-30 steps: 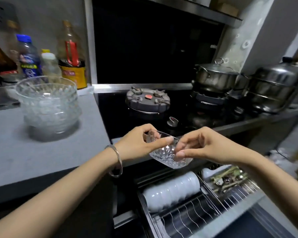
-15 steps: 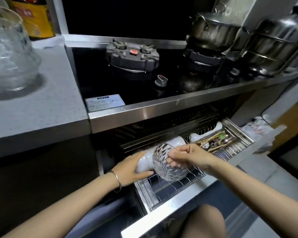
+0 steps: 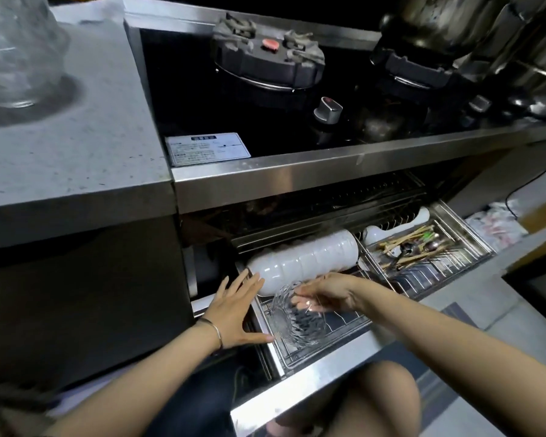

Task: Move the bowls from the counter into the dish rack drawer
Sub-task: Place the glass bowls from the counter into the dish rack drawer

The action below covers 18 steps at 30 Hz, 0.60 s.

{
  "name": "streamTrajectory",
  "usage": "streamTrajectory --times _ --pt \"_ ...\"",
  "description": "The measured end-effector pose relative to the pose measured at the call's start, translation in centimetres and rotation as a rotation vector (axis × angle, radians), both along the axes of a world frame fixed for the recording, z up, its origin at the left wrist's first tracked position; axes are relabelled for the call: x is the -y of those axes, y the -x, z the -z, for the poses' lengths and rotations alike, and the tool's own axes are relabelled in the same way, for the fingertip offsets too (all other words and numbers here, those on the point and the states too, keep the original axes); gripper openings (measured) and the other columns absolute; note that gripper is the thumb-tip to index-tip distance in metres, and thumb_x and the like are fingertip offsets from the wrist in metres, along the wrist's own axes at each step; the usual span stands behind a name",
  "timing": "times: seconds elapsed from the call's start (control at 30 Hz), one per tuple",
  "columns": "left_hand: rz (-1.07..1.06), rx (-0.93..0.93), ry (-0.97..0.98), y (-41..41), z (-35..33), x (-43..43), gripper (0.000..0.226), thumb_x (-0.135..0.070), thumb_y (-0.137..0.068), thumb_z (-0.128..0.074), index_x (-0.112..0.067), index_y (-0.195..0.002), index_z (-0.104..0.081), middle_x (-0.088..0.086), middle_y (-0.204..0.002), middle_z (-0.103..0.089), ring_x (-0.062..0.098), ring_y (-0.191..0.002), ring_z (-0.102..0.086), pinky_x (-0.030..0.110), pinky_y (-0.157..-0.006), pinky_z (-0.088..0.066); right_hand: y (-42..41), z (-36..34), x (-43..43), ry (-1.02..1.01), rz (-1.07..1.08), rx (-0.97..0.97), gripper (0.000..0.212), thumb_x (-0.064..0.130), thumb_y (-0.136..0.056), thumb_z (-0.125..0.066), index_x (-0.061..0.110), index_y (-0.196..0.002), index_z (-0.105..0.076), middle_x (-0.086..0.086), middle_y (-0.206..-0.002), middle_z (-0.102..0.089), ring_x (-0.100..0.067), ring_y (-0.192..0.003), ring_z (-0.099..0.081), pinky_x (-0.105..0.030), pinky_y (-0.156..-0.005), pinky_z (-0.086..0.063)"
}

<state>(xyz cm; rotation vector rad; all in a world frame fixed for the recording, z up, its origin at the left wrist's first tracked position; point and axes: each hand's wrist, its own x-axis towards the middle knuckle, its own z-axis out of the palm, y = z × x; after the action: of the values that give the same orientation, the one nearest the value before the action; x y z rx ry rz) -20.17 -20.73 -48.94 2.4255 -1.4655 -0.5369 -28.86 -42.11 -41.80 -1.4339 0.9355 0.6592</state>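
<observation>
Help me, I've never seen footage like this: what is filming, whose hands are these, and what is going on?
There is no machine here. One camera sits on a person's head and looks down, so the two arms reaching in from below are that person's own. The right hand holds a clear glass bowl by its rim, tipped on edge on the wire rack of the open dish rack drawer. The left hand is open beside it, fingers spread, holding nothing. Behind the bowl lies a row of white bowls; to the right is a tray of cutlery. Up on the grey counter stands a stack of glass bowls, with the stove beside it.
</observation>
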Motion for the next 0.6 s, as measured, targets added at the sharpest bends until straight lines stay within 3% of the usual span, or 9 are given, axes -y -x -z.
streamTrajectory --times 0.1,0.17,0.47,0.6 --pt "-0.007 -0.006 0.020 0.2 0.4 -0.1 0.120 -0.088 -0.059 -0.042 -0.023 -0.148 0.005 -0.005 -0.158 0.009 0.009 -0.133 0.031 0.038 -0.113 0.016 -0.7 1.1 -0.4 -0.014 -0.012 -0.043 0.009 0.014 -0.091 -0.058 0.008 -0.089 -0.064 -0.003 -0.084 -0.068 -0.011 -0.073 -0.060 -0.018 -0.058 -0.052" --pt "-0.011 -0.027 0.031 0.2 0.5 -0.2 0.120 -0.087 -0.060 -0.044 -0.023 -0.148 0.005 -0.007 -0.158 0.009 0.008 -0.133 0.031 0.038 -0.113 0.014 -1.1 1.8 -0.8 -0.037 -0.005 -0.071 0.013 0.014 -0.092 -0.056 0.009 -0.085 -0.066 0.001 -0.072 -0.072 -0.008 -0.070 -0.062 -0.014 -0.054 -0.052" --pt "-0.021 -0.051 0.050 0.2 0.7 -0.4 0.119 -0.086 -0.061 -0.045 -0.025 -0.148 0.008 -0.012 -0.155 0.015 0.006 -0.134 0.032 0.039 -0.115 0.008 -1.3 3.5 -1.8 -0.059 -0.080 -0.105 0.018 0.015 -0.094 -0.054 0.007 -0.085 -0.066 0.003 -0.065 -0.073 -0.005 -0.059 -0.067 -0.017 -0.058 -0.054" --pt "-0.021 -0.068 0.058 0.2 0.8 -0.4 0.119 -0.087 -0.060 -0.045 -0.026 -0.148 0.007 -0.017 -0.149 0.020 0.004 -0.132 0.034 0.038 -0.115 0.008 -1.3 3.9 -1.7 -0.075 -0.090 -0.074 0.014 0.012 -0.091 -0.059 0.006 -0.083 -0.068 0.000 -0.069 -0.073 -0.009 -0.067 -0.067 -0.022 -0.075 -0.053"
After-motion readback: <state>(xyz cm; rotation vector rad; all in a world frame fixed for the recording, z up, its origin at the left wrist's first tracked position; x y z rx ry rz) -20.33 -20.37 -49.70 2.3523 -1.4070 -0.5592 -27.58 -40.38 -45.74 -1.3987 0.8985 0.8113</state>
